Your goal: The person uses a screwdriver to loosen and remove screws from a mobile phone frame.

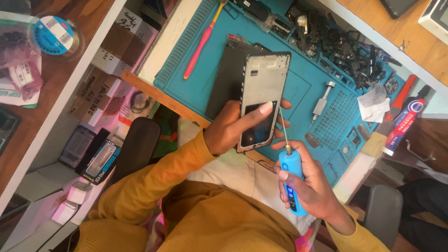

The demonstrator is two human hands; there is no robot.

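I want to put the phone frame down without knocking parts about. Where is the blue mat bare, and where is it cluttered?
The blue mat is bare between the phone frame in the left hand and the silver screwdriver. Another free strip lies between the pink toothbrush and the black panel. The upper right edge is crowded with small black parts.

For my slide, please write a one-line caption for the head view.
Left hand holds a phone frame while the right hand brings a blue electric screwdriver to its edge, over a blue work mat.
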